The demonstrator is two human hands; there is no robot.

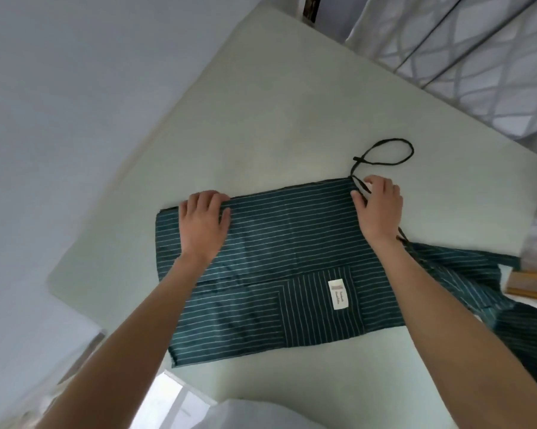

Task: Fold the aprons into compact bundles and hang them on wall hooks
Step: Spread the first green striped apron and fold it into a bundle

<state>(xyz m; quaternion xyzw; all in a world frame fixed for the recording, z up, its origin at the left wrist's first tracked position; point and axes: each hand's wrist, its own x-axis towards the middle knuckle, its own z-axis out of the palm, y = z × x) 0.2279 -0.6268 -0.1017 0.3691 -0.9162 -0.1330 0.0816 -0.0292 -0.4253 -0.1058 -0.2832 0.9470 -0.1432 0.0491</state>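
Green striped apron (279,267): dark green cloth with thin white stripes, lying folded flat on the pale table (261,125), roughly in its middle.
Label (339,293): small white tag sewn on the apron's pocket panel; it carries printed lines, too small and blurred to read.
Pocket panel (319,308): stripes run crosswise to the stripes on the body of the cloth.
Left hand (203,221): fingers curled over the far folded edge near the apron's left end, gripping the cloth.
Right hand (380,205): at the far right corner, thumb and fingers pinching the dark tie strap (361,185) against the cloth.
Strap loop (384,151): lies on bare table just beyond the right hand.
Second apron (477,277): same striped cloth, draped off the table's right edge, touching the folded one's right side.
Table edges: left and far edges lie well apart from the apron, with bare tabletop between; the near edge is close to the apron's lower left corner.
Wooden board (530,283): at the right edge, beside the draped cloth.
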